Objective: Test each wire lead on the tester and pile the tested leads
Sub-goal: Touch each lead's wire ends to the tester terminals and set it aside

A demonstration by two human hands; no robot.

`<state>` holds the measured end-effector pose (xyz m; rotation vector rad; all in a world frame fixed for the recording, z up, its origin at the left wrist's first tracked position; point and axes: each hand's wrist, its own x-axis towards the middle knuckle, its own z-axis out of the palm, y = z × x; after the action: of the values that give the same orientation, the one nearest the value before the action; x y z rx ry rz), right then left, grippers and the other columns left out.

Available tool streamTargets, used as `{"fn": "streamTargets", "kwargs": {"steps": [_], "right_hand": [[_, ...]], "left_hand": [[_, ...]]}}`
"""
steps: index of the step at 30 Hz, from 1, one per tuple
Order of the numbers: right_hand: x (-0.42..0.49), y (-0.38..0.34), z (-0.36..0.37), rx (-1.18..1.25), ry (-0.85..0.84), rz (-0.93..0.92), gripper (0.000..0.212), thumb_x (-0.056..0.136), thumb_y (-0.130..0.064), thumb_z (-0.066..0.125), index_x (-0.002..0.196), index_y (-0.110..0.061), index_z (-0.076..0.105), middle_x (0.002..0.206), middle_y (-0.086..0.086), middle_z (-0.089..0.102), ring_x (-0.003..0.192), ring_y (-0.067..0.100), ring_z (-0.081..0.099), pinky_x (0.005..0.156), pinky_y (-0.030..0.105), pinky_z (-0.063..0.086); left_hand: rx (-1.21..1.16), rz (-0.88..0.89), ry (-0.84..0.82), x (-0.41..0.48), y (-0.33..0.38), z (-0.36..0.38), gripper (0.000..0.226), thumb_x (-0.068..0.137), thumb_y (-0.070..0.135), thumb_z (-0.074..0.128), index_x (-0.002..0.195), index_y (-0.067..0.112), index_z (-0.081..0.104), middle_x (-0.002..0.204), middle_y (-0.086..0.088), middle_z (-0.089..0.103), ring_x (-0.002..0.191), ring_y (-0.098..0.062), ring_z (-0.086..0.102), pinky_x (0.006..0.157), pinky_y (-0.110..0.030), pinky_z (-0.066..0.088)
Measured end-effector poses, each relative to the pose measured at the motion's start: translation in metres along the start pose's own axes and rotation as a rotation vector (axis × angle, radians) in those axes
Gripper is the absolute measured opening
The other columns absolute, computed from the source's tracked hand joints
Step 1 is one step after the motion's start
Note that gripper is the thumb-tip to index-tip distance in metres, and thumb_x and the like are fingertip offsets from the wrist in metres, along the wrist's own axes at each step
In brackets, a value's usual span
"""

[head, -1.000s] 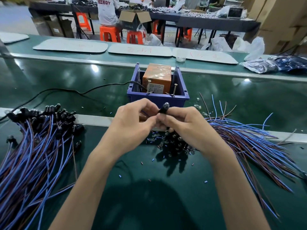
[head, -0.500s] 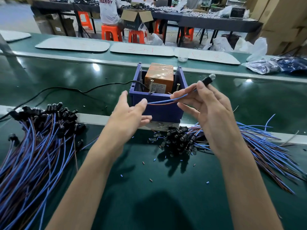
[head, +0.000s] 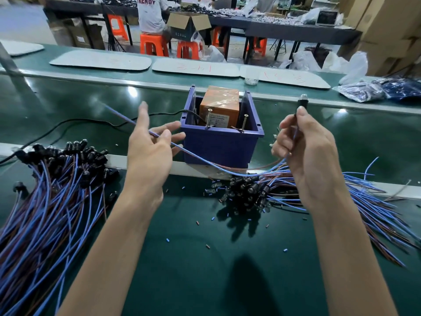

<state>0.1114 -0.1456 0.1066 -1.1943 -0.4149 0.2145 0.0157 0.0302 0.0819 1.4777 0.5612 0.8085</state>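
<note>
The right hand (head: 312, 156) pinches a wire lead (head: 205, 159) just below its black cylindrical cap (head: 303, 103), which is raised and tipped with a clear bulb. The left hand (head: 149, 147) is spread wide, and the lead's far stretch lies across its straight fingers. The lead is thin and glossy, with blue and brown strands sagging between the hands.

Nearest is a smooth dark green mat (head: 205, 258) dotted with tiny insulation scraps. A left heap (head: 52, 201) and a right heap (head: 364, 201) of similar leads lie on it. Beyond the sagging lead stands a purple-blue plastic bin (head: 218, 147) holding the tester (head: 219, 106), an orange box wrapped in shiny film, behind two upright screws (head: 209, 117).
</note>
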Motion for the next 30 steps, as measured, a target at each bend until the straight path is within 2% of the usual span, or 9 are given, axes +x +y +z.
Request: {"fn": "streamTargets", "kwargs": {"steps": [6,11,17,19,20,22,23,25,30], "right_hand": [[-0.003,0.003,-0.006,-0.186,-0.022,0.042,0.018,0.096,-0.022,0.055,0.083,-0.01,0.061,0.058,-0.005,0.025,0.05,0.007,0.018,0.04,0.016,0.02],[-0.005,0.007,-0.003,-0.369,-0.012,0.063,0.01,0.084,-0.014,0.071,0.074,-0.013,0.069,0.041,-0.017,0.042,0.038,0.002,0.033,0.039,0.009,0.024],[-0.007,0.014,0.001,-0.396,-0.079,0.146,0.016,0.084,-0.028,0.071,0.073,-0.018,0.077,0.045,-0.01,0.026,0.045,0.011,0.016,0.038,0.011,0.022],[-0.007,0.017,0.004,-0.377,-0.087,0.16,0.015,0.084,-0.028,0.071,0.077,-0.017,0.078,0.048,-0.006,0.024,0.045,0.012,0.017,0.039,0.012,0.021],[-0.008,0.017,0.005,-0.368,-0.092,0.168,0.015,0.084,-0.026,0.071,0.078,-0.014,0.077,0.045,-0.01,0.029,0.04,0.008,0.022,0.038,0.01,0.023],[-0.009,0.017,0.007,-0.363,-0.111,0.182,0.013,0.084,-0.023,0.07,0.083,-0.011,0.075,0.037,-0.014,0.042,0.032,0.002,0.038,0.037,0.006,0.027],[-0.011,0.016,0.008,-0.359,-0.131,0.187,0.013,0.085,-0.021,0.069,0.085,-0.009,0.074,0.036,-0.014,0.045,0.032,0.0,0.041,0.037,0.005,0.027],[-0.013,0.015,0.011,-0.325,-0.182,0.2,0.013,0.087,-0.017,0.067,0.088,-0.005,0.072,0.034,-0.012,0.045,0.029,0.0,0.038,0.037,0.004,0.026],[-0.013,0.013,0.012,-0.319,-0.21,0.207,0.011,0.088,-0.015,0.065,0.085,-0.007,0.072,0.037,-0.014,0.044,0.032,0.001,0.031,0.037,0.007,0.024]], "left_hand": [[0.246,0.13,-0.255,-0.012,-0.004,0.011,0.075,0.099,-0.002,0.039,0.147,0.048,0.011,0.104,0.005,0.067,0.072,-0.007,0.071,0.072,-0.023,0.055],[0.382,0.191,-0.32,-0.021,-0.008,0.017,0.099,0.098,0.0,0.042,0.116,0.082,-0.011,0.103,0.011,0.066,0.061,-0.011,0.071,0.07,-0.033,0.057],[0.344,0.154,-0.375,-0.021,-0.018,0.019,0.099,0.098,0.002,0.044,0.135,0.045,-0.037,0.088,0.014,0.072,0.051,-0.012,0.066,0.061,-0.013,0.05],[0.323,0.152,-0.426,-0.02,-0.018,0.02,0.085,0.098,0.005,0.047,0.149,0.032,-0.016,0.085,0.015,0.073,0.05,-0.013,0.064,0.062,-0.016,0.05],[0.319,0.158,-0.455,-0.02,-0.016,0.021,0.066,0.098,0.007,0.049,0.15,0.024,0.012,0.082,0.014,0.074,0.05,-0.012,0.064,0.061,-0.017,0.05],[0.305,0.174,-0.48,-0.022,-0.01,0.022,0.021,0.096,0.012,0.054,0.117,0.014,0.055,0.078,0.011,0.074,0.049,-0.012,0.065,0.053,-0.014,0.046],[0.282,0.168,-0.478,-0.023,-0.008,0.023,0.007,0.096,0.013,0.056,0.099,0.016,0.061,0.076,0.009,0.074,0.049,-0.012,0.066,0.051,-0.011,0.043],[0.25,0.145,-0.495,-0.026,-0.005,0.025,0.014,0.094,0.014,0.058,0.082,0.02,0.062,0.073,0.007,0.074,0.052,-0.013,0.068,0.05,-0.01,0.043],[0.161,0.056,-0.54,-0.029,-0.003,0.027,0.015,0.091,0.019,0.06,0.078,0.02,0.066,0.071,0.003,0.074,0.06,-0.014,0.071,0.052,-0.013,0.049]]}}
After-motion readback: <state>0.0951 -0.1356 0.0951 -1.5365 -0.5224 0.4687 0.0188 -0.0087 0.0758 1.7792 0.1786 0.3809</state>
